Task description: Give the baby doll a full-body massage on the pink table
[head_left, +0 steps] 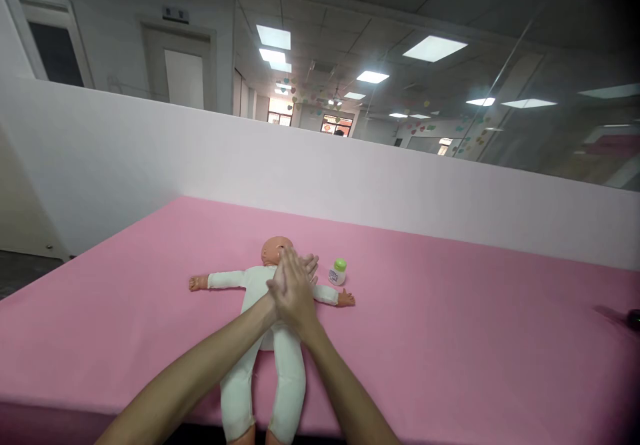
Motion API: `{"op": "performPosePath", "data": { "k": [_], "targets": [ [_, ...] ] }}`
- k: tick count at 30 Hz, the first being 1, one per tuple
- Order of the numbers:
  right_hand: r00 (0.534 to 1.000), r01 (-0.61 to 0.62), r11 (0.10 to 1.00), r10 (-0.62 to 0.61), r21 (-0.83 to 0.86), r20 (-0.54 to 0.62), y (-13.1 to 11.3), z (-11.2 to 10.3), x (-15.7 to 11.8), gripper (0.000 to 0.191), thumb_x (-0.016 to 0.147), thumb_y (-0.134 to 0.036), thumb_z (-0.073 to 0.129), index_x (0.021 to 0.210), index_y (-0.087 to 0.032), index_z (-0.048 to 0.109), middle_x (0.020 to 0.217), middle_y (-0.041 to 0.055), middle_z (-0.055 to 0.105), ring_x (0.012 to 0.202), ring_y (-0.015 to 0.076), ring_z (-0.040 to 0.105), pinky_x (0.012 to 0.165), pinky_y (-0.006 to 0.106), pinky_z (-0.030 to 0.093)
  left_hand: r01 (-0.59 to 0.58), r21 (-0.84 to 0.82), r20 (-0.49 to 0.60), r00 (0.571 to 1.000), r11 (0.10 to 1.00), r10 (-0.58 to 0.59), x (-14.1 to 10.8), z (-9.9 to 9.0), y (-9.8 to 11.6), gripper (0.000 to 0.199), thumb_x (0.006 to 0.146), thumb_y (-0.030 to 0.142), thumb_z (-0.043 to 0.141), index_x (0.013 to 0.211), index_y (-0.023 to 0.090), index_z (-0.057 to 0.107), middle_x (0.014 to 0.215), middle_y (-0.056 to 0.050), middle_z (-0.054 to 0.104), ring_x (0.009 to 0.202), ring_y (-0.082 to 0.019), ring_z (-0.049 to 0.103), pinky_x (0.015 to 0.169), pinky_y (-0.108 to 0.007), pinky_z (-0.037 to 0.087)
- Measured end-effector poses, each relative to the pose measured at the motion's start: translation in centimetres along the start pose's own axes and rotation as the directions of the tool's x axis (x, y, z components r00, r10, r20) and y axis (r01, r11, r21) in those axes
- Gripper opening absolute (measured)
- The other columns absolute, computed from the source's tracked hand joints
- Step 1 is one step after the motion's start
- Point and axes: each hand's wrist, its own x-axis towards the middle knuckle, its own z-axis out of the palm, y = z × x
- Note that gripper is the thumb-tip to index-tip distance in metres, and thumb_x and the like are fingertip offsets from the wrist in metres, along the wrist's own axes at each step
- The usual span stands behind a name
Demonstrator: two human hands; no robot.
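A baby doll [257, 290] in a white cloth body lies on its back, arms spread, on the pink table. Over its chest, my two hands are pressed together palm to palm. My right hand [295, 291] lies on top with its fingers stretched out and covers much of my left hand [310, 266]. The left fingers show beyond it, straight and spread, pointing to the right. No object shows between the palms. Just right of the hands, near the doll's outstretched arm, stands a small clear jar [337, 273] with a green lid.
Pink cover [450, 338] spreads over the wide table. A low white wall [350, 178] runs along its back, with a large glass pane [400, 98] above. At the far right edge sits a dark object [633, 319], partly cut off.
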Motion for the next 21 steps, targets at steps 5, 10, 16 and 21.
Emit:
{"op": "performPosePath", "data": {
  "k": [5, 10, 16, 21],
  "targets": [
    [0.965, -0.254, 0.954, 0.260, 0.158, -0.020, 1.9, -1.0, 0.2, 0.076, 0.106, -0.060, 0.029, 0.166, -0.015, 0.016, 0.172, 0.0109, 0.015, 0.160, 0.0251, 0.012, 0.128, 0.054, 0.023, 0.101, -0.072, 0.098, 0.991, 0.992, -0.094, -0.8, 0.3, 2.2, 0.082, 0.098, 0.075, 0.027, 0.153, 0.018, 0.050, 0.163, -0.012, 0.041, 0.155, -0.027, 0.029, 0.126, -0.043, 0.026],
    [0.997, -0.066, 0.996, 0.068, 0.064, -0.028, -0.9, 0.6, -2.2, 0.079, 0.105, -0.061, 0.031, 0.167, -0.019, 0.008, 0.173, 0.0095, 0.010, 0.160, 0.0286, 0.004, 0.128, 0.059, 0.017, -0.094, -0.104, -0.066, 0.994, 0.990, 0.087, -1.5, 1.3, 0.3, 0.074, 0.101, 0.068, 0.023, 0.160, 0.026, 0.039, 0.167, -0.004, 0.035, 0.159, -0.021, 0.015, 0.130, -0.039, 0.013],
    [0.989, -0.132, 0.991, 0.133, 0.017, -0.058, -0.2, -1.2, 0.5, 0.070, 0.105, -0.061, 0.030, 0.162, -0.019, 0.033, 0.169, 0.0093, 0.028, 0.159, 0.0269, 0.015, 0.129, 0.057, 0.015, 0.104, -0.108, 0.039, 0.994, 0.989, -0.100, -3.5, 1.3, 0.5, 0.068, 0.102, 0.066, 0.030, 0.145, 0.021, 0.058, 0.153, -0.012, 0.055, 0.150, -0.033, 0.038, 0.123, -0.051, 0.032],
    [0.982, -0.135, 0.989, 0.141, 0.052, -0.123, -0.9, 0.4, -2.1, 0.067, 0.109, -0.049, 0.023, 0.166, -0.018, 0.010, 0.173, 0.0106, 0.014, 0.160, 0.0262, 0.007, 0.128, 0.059, 0.015, -0.105, -0.104, -0.001, 0.994, 0.989, 0.106, -4.3, 2.2, 0.2, 0.072, 0.101, 0.066, 0.034, 0.151, 0.016, 0.052, 0.159, -0.013, 0.047, 0.155, -0.027, 0.027, 0.127, -0.043, 0.023]
  ]
}}
